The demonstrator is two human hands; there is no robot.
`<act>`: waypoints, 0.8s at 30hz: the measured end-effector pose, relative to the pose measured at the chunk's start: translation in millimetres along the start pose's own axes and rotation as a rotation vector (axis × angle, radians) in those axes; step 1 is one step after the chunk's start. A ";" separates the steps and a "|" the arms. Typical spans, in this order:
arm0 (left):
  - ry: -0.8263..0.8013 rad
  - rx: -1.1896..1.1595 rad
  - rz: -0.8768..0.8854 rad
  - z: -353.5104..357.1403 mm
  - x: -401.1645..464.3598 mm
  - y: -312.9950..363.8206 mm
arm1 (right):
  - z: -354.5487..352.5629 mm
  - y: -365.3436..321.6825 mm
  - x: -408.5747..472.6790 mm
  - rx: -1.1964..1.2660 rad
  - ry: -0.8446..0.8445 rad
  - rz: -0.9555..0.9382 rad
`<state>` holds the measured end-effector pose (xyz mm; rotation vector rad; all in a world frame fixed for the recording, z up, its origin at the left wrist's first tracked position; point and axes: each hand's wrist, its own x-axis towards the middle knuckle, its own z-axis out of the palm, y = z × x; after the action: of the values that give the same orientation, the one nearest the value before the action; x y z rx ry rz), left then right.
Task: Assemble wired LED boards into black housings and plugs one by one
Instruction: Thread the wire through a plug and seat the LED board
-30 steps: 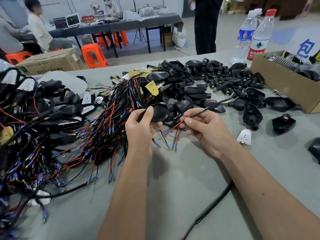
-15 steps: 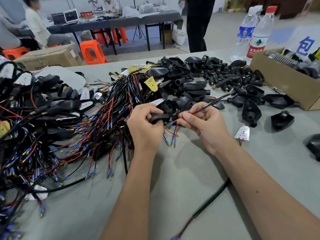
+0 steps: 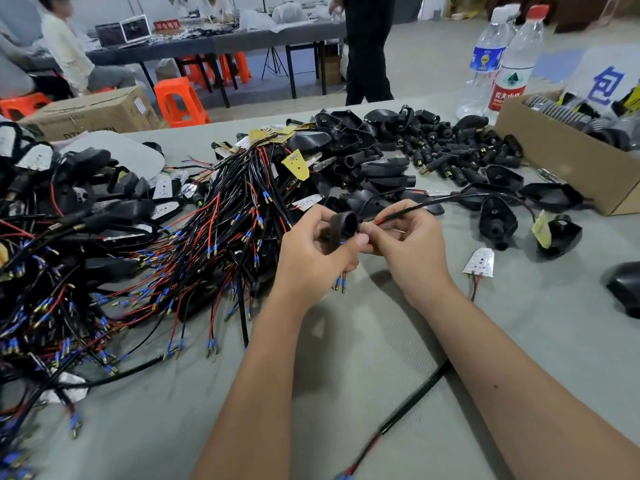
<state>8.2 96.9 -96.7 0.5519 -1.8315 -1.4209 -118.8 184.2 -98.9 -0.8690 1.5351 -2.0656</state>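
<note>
My forearms come up from the bottom edge and meet over the grey table [image 3: 346, 393], hands close together with knuckles nearly touching. My left hand [image 3: 311, 251] is turned palm inward, fingers curled round a black housing [image 3: 341, 226] held off the table, its open mouth facing my right hand; my thumb lies across its lower side. My right hand [image 3: 412, 244] pinches a black wire [image 3: 433, 202] between thumb and forefinger, right at the housing's mouth, with red and black leads showing just past my fingertips. I cannot tell whether the leads are inside the housing. The wire arcs away to the right toward a yellow board [image 3: 542, 228] beside loose housings [image 3: 498, 220]. A white LED board [image 3: 481, 261] lies on the table just right of my right wrist. A tangle of wired boards [image 3: 156, 244] spreads left of my left hand, and plugs [image 3: 450, 147] are heaped behind.
</note>
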 end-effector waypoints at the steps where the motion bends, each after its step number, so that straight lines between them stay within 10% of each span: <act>1: -0.009 0.029 -0.006 -1.6 0.5 -1.1 | -0.4 0.7 0.4 0.000 0.012 0.008; 24: -0.013 0.209 -0.084 -7.9 6.4 -5.4 | -0.4 5.9 2.7 0.025 0.069 -0.063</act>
<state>9.6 85.7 -99.0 0.7337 -2.0010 -1.2967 -121.2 181.0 -104.0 -0.8558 1.5320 -2.1759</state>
